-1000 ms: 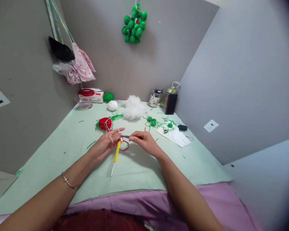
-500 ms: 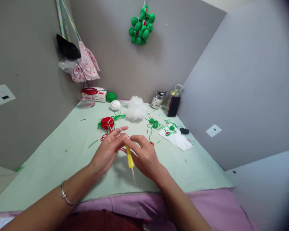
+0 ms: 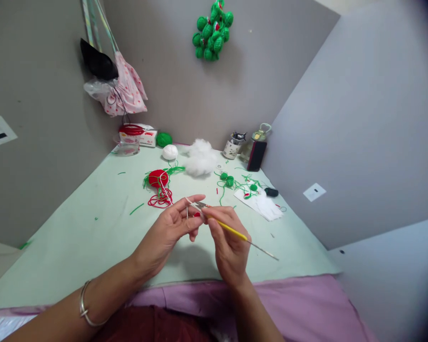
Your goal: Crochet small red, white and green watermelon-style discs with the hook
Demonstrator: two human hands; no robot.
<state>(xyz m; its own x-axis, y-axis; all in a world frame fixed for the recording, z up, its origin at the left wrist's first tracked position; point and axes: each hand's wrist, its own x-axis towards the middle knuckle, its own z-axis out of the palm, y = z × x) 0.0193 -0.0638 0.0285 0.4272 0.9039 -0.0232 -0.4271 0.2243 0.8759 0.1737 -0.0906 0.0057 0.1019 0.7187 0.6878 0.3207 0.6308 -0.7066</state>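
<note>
My right hand (image 3: 231, 251) grips a crochet hook (image 3: 232, 231) by its yellow handle, pen-like, its thin metal rear end pointing down to the right. White yarn (image 3: 187, 210) runs over the raised index finger of my left hand (image 3: 164, 232). Between that hand's thumb and fingers is a small red crocheted piece (image 3: 197, 215), mostly covered by the fingers. The hook's front end meets the work there, partly hidden. Beyond my left hand lie a red yarn ball (image 3: 157, 178) with loose red strands and a white yarn ball (image 3: 170, 152).
White stuffing (image 3: 200, 161) sits at the table's back. To the right are small green crocheted balls (image 3: 229, 181), white paper (image 3: 264, 204), a phone (image 3: 257, 156) and a pen cup (image 3: 231, 148). A green yarn ball (image 3: 164, 139) stands back left. Green crocheted balls (image 3: 214, 35) hang on the wall.
My right hand has moved right and turned, swinging the hook from nearly upright to a slant down to the right. My left hand has shifted slightly right, and the red piece now shows.
</note>
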